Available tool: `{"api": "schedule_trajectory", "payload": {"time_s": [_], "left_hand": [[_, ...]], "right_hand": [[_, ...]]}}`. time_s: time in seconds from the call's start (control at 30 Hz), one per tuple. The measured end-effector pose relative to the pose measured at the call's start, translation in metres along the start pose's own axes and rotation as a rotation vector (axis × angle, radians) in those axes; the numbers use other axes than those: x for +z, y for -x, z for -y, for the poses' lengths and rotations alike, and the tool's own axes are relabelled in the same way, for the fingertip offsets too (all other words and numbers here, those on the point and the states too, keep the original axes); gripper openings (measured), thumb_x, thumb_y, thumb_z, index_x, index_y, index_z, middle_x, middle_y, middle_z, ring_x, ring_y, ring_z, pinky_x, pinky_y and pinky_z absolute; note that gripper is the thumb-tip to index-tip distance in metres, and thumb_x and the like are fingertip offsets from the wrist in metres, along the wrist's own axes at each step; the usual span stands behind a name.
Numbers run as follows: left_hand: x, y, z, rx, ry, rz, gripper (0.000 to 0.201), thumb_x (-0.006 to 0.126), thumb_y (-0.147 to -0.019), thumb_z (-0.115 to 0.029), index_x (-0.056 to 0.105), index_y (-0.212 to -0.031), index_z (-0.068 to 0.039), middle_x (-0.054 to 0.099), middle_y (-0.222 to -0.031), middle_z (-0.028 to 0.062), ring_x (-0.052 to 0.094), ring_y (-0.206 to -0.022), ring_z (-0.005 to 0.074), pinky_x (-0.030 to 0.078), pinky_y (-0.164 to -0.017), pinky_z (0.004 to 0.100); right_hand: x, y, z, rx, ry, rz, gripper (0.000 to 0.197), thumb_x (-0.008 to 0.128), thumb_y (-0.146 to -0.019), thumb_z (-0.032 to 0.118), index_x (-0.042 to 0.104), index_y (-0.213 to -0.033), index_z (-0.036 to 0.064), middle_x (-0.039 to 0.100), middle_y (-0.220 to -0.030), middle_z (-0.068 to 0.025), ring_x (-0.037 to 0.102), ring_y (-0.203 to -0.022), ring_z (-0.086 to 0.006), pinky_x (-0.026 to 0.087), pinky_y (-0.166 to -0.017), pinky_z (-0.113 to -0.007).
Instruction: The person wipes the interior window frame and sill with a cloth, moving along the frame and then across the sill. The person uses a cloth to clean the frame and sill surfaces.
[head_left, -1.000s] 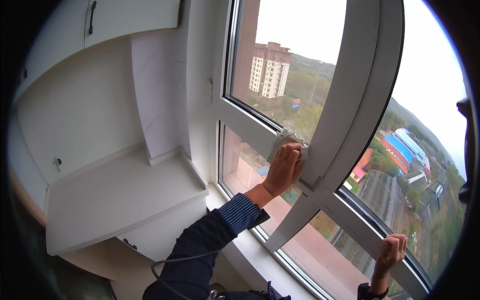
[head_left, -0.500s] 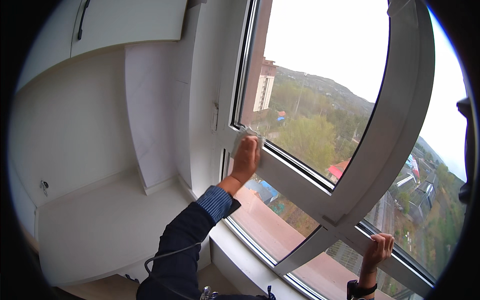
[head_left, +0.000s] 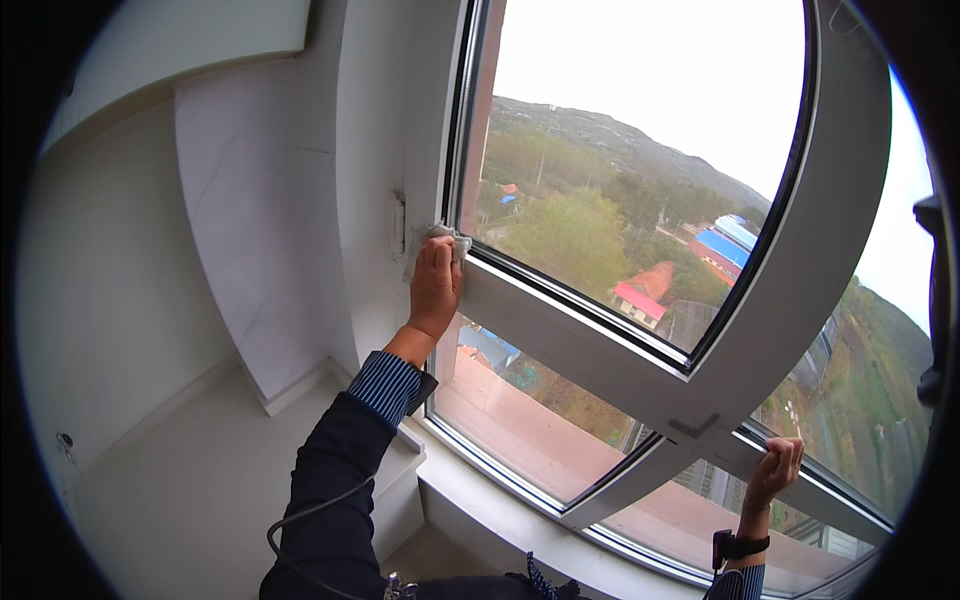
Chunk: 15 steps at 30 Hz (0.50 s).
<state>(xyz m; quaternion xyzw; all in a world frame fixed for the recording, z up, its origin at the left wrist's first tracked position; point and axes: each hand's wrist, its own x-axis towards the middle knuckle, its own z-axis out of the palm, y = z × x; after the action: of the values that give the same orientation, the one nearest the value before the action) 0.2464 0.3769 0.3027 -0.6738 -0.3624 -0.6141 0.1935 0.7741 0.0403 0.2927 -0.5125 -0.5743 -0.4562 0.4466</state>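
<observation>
My left hand point(head_left: 435, 290) is closed on a crumpled light grey cloth point(head_left: 461, 245). It presses the cloth against the white window frame point(head_left: 560, 330), at the lower left corner of the large upper pane point(head_left: 620, 200). Most of the cloth is hidden under the fingers. Over at the right, my right hand point(head_left: 774, 470) has its fingers curled over the white rail point(head_left: 752, 440) below the right-hand pane. A dark band point(head_left: 740, 546) is around that wrist.
Below the rail are lower panes point(head_left: 540, 410) and a white sill point(head_left: 490, 515). To the left stand a pale counter point(head_left: 180, 490), a marbled wall panel point(head_left: 250, 220) and an upper cabinet point(head_left: 200, 35). A thin cable point(head_left: 290, 520) hangs along my left sleeve. Trees and buildings show outside.
The view has shifted to the right. My left hand, with the cloth, has slid left along the frame into the pane's corner. My right hand stays on the rail.
</observation>
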Motion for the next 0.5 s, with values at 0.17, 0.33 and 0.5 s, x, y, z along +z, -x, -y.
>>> {"api": "schedule_trajectory", "payload": {"time_s": [0.17,0.33,0.5], "left_hand": [[0.026,0.028,-0.139,0.080,0.338,0.007,0.014,0.058,-0.098,-0.006,0.053,-0.110,-0.002,0.055,-0.117,0.0170,0.052,-0.114,0.0379,0.041,-0.103,0.0473],[0.043,0.042,-0.221,0.313,0.489,0.108,0.018,0.066,-0.096,-0.012,0.053,-0.108,-0.009,0.056,-0.122,0.0116,0.052,-0.124,0.0336,0.037,-0.114,0.0493],[0.028,0.019,-0.072,0.178,0.157,-0.095,0.011,0.055,-0.100,-0.010,0.052,-0.108,-0.003,0.057,-0.117,0.0167,0.056,-0.108,0.0361,0.044,-0.099,0.0473]], "right_hand": [[-0.001,-0.006,0.007,0.015,0.020,0.001,0.015,0.055,-0.090,-0.006,0.055,-0.082,0.0069,0.052,-0.074,-0.0099,0.053,-0.071,-0.0272,0.045,-0.067,-0.039],[-0.005,-0.009,0.009,-0.040,0.021,0.016,0.015,0.056,-0.090,-0.006,0.057,-0.083,0.0075,0.053,-0.075,-0.0096,0.054,-0.071,-0.0271,0.045,-0.066,-0.039],[-0.007,-0.007,0.006,-0.032,0.009,0.025,0.015,0.057,-0.089,-0.006,0.058,-0.083,0.0082,0.054,-0.075,-0.0091,0.056,-0.073,-0.0271,0.047,-0.067,-0.039]]}}
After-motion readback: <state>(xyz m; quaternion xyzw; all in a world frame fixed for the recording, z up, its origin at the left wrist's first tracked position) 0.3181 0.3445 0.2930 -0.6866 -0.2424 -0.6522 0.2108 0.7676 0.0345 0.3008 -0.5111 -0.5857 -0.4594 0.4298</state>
